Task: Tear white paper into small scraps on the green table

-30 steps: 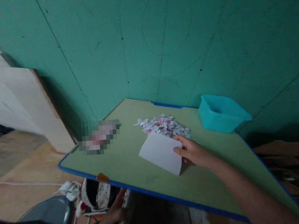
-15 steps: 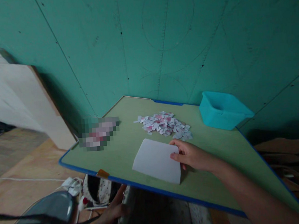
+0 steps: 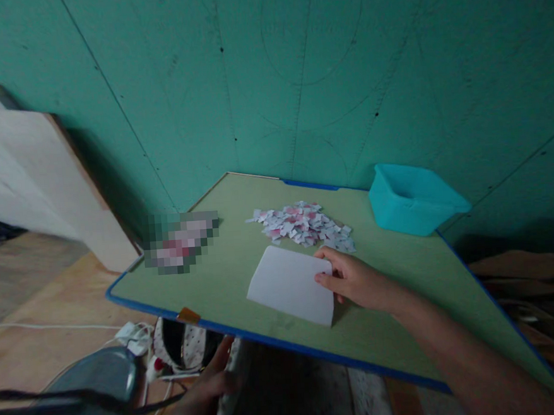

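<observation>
My right hand point(image 3: 346, 278) pinches the right edge of a white sheet of paper point(image 3: 289, 285), thumb on top and fingers behind. The paper is slightly curved and held over the light green tabletop point(image 3: 206, 282). Just beyond it lies a loose pile of small paper pieces point(image 3: 301, 223), white with some pink. Below the table's front edge, at the lower left, my left hand point(image 3: 217, 379) is dim and partly hidden. Its fingers cannot be made out well enough to show whether they hold anything.
A turquoise plastic bin point(image 3: 412, 201) stands at the back right of the table against the green wall point(image 3: 178, 81). A pixelated pinkish patch point(image 3: 182, 242) covers the left side. Beneath are a grey stool point(image 3: 81, 398), cables and a spotted bag point(image 3: 192, 346). A pale board point(image 3: 66, 184) leans left.
The camera view has shifted slightly. My right hand and the paper have moved a little toward the pile of pieces. The grip on the paper is the same.
</observation>
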Available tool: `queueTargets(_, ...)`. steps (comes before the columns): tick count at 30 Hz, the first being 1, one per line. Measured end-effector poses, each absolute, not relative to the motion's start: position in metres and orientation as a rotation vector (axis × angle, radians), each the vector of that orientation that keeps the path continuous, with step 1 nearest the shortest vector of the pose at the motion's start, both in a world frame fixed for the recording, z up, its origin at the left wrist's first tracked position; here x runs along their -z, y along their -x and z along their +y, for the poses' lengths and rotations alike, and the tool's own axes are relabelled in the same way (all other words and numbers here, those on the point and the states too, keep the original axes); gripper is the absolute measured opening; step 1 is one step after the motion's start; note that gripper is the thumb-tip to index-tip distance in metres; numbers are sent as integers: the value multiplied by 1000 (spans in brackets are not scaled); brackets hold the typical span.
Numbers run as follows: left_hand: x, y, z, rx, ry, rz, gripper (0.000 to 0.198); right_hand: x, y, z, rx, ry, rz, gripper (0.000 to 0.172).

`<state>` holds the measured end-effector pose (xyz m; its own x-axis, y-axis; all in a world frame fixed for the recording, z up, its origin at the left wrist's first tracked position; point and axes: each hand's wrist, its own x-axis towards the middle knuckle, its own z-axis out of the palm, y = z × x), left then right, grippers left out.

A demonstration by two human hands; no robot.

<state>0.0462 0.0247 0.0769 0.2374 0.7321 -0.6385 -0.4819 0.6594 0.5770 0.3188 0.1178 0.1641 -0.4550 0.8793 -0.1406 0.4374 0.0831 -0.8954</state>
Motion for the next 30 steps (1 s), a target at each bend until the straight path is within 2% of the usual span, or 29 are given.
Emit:
queueTargets(5, -77, -50, 22, -864, -281, 1116, 89, -166, -316, 114, -1351, 1276, -1939, 16)
queueTargets(10, -57, -43, 29, -861, -328, 1187, 97, -169, -313, 112, -1384, 1275, -1943, 16)
queueTargets(15, -52, -44, 31, -784, -344, 1307, 92, -171, -314, 113, -1389, 1276, -1910, 15)
queueTargets(20, -63, -48, 23, -852, -317, 1206, 85, -169, -315, 114, -1338, 1298, -1919, 15)
queueTargets(30, -50, -38, 42, -821, -480, 1134, 100, -167, -309, 111, -1406, 1286, -1985, 16)
